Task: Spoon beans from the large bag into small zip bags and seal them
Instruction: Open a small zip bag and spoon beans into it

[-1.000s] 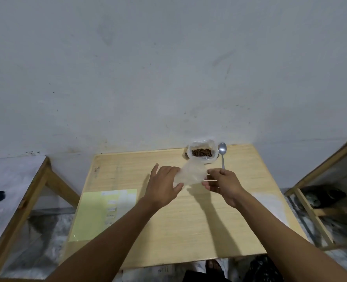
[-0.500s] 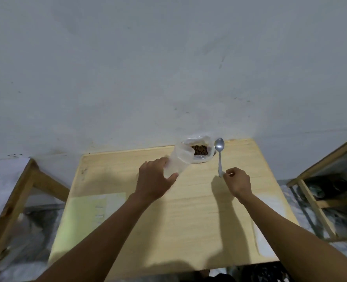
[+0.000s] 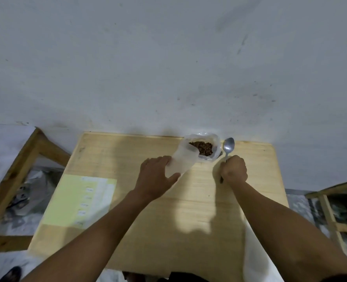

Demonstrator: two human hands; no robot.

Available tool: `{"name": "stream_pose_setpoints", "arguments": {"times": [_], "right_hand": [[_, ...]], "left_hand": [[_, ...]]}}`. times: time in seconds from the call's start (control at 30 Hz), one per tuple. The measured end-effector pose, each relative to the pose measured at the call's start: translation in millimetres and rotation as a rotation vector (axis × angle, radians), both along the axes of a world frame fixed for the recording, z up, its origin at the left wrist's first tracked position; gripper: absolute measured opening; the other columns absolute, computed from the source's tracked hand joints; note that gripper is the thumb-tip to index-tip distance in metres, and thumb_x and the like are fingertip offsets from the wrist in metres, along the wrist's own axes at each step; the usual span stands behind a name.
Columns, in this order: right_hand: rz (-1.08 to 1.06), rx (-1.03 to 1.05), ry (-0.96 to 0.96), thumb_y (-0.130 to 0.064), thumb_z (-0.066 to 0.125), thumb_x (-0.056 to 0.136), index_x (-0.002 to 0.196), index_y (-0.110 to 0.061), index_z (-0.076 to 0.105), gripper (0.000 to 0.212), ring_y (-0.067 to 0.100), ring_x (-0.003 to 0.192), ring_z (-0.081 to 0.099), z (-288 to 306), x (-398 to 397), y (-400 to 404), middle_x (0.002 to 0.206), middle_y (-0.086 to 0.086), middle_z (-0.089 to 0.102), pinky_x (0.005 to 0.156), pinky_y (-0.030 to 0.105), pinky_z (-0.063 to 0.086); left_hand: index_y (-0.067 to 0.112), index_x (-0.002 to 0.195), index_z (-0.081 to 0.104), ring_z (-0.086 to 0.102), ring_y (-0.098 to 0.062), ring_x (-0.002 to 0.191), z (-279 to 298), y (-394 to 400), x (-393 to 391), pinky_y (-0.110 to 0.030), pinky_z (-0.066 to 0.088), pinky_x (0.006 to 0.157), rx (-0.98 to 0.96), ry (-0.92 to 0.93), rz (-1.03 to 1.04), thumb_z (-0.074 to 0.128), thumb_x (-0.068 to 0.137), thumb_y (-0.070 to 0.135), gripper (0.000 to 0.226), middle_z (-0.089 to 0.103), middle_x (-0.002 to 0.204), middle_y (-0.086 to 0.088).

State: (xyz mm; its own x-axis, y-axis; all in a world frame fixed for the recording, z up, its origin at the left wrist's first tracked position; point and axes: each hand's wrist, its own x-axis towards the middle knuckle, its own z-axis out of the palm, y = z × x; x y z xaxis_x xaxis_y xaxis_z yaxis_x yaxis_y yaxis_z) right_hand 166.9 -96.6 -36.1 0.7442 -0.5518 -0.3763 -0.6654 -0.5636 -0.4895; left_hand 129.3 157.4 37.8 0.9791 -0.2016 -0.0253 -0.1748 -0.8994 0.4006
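The large clear bag (image 3: 213,148) stands open at the table's far edge with brown beans (image 3: 202,147) showing inside. My left hand (image 3: 156,177) holds a small translucent zip bag (image 3: 181,161), whose open mouth tilts toward the large bag and overlaps its left side. A metal spoon (image 3: 228,146) lies just right of the large bag, bowl pointing away from me. My right hand (image 3: 234,169) is closed around the spoon's handle.
The wooden table (image 3: 168,220) butts against a grey wall. A pale green sheet (image 3: 74,200) with small labels lies at the table's left. A white sheet (image 3: 254,259) lies at its right under my forearm. Wooden frames stand at both sides.
My right hand let go of the small bag, moved right and closed on the spoon handle. My left hand carried the small bag up beside the large bag.
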Motion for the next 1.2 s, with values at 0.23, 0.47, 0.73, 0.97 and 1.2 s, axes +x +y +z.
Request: {"name": "stream_pose_setpoints", "arguments": {"times": [0.23,0.47,0.73,0.97,1.2], "right_hand": [[-0.146,0.105,0.082,-0.021,0.065,0.087,0.084,-0.01,0.058,0.014,0.037,0.097,0.065,8,-1,-3,0.088,0.008,0.058,0.089,0.043,0.053],[-0.169,0.104,-0.019,-0.015,0.054,0.088,0.111,-0.008,0.062,0.025,0.041,0.102,0.062,10,-21,-19,0.113,0.018,0.064,0.087,0.045,0.054],[-0.187,0.167,-0.529,-0.006,0.059,0.084,0.107,-0.015,0.056,0.025,0.029,0.084,0.065,84,-36,-30,0.089,0.011,0.068,0.075,0.039,0.053],[-0.241,0.336,-0.791,-0.02,0.062,0.088,0.085,-0.025,0.059,0.007,0.029,0.075,0.069,116,-10,-7,0.07,0.004,0.069,0.083,0.048,0.056],[-0.101,0.301,-0.748,-0.014,0.046,0.096,0.102,-0.022,0.06,0.017,0.021,0.082,0.067,87,5,17,0.082,-0.004,0.068,0.078,0.033,0.051]], "left_hand": [[0.02,0.123,0.056,0.058,-0.02,0.101,1,6,5,-0.036,0.037,0.097,0.003,-0.018,-0.029,0.063,0.085,0.054,0.052,0.065,0.111,0.004],[0.018,0.123,0.057,0.06,-0.021,0.1,4,23,12,-0.037,0.039,0.096,-0.004,0.006,-0.046,0.065,0.085,0.052,0.052,0.066,0.111,0.002],[0.017,0.122,0.058,0.06,-0.022,0.102,6,38,32,-0.035,0.038,0.093,0.018,0.004,-0.071,0.065,0.084,0.052,0.052,0.066,0.11,0.002],[0.019,0.12,0.057,0.059,-0.023,0.101,6,33,47,-0.037,0.039,0.095,0.045,0.004,-0.083,0.065,0.084,0.051,0.049,0.066,0.108,0.002],[0.022,0.122,0.056,0.059,-0.022,0.103,-4,32,51,-0.04,0.04,0.1,0.067,0.016,-0.084,0.063,0.083,0.054,0.051,0.066,0.111,0.004]]}}
